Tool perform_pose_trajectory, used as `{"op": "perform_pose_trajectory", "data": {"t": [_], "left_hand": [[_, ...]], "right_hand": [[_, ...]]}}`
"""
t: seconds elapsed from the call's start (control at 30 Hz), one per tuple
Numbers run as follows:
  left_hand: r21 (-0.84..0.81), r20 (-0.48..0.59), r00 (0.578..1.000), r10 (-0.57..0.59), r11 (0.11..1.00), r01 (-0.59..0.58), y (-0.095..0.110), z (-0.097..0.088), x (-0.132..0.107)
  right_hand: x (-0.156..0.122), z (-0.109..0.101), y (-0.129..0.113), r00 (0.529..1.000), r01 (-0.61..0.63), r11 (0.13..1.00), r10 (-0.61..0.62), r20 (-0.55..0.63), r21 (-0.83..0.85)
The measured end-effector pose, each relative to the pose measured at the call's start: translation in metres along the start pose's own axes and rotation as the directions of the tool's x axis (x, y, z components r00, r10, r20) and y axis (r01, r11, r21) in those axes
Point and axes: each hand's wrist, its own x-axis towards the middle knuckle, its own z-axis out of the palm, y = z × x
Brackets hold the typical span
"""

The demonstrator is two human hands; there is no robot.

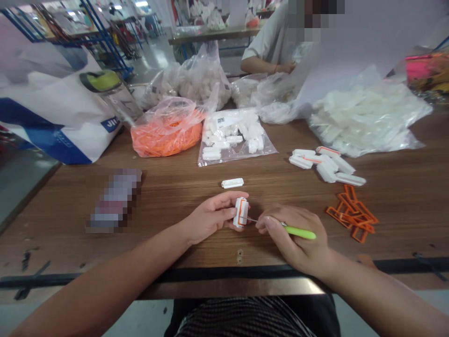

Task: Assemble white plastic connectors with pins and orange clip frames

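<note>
While the left hand (212, 216) pinches a white case (243, 213) at the lower middle of the frame, the work on that piece looks under way rather than finished. In the head view, the only one, an orange band (239, 216) lies along the case's face, and the tip of a thin pick with a green handle (300, 232) meets it there; whether the band is fully seated is too small to tell. At the right of the frame lies a pile of white cases (327, 169), and at least two show orange edging (the others may simply hide theirs on another side), so some pieces seem done. Left over, judging by what lies about, are the loose orange frames (354, 216) below that pile, a single white case (232, 183) just above the left hand, and the bag of orange parts (168, 140) and clear bag of white parts (224, 138) farther up.

As for pose, the left forearm slants up from the lower left corner, with thumb and fingers closed around the case, which stands upright. The right hand (298, 234) comes in from the lower right, thumb and fingers clamped on the pick, its shaft pointing left.
</note>
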Motion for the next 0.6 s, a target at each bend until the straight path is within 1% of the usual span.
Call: {"op": "perform_pose_trajectory", "data": {"t": [0.2, 0.33, 0.43, 0.6], "left_hand": [[-0.02, -0.007, 1.0, -0.008, 1.0, 0.008, 0.0017, 0.0005, 0.0002], [-0.047, 0.022, 1.0, -0.022, 0.999, 0.023, 0.0014, -0.0012, 0.0003], [-0.065, 0.045, 0.998, -0.046, 0.997, 0.049, 0.0014, -0.0024, 0.0003], [-0.092, 0.056, 0.996, -0.068, 0.993, 0.072, 0.0024, -0.0017, 0.0005]], "right_hand": [[0.0001, 0.0004, 0.0005, 1.0, 0.024, 0.999, -0.023, -0.01, 0.029], [-0.0019, 0.0002, 0.0004, 0.999, 0.024, 0.999, -0.023, -0.044, 0.024], [-0.0021, -0.0002, -0.0003, 0.999, 0.021, 1.0, -0.02, -0.042, 0.016], [-0.0012, 0.0005, -0.0002, 0.999, 0.024, 1.0, -0.024, -0.034, -0.006]]}}
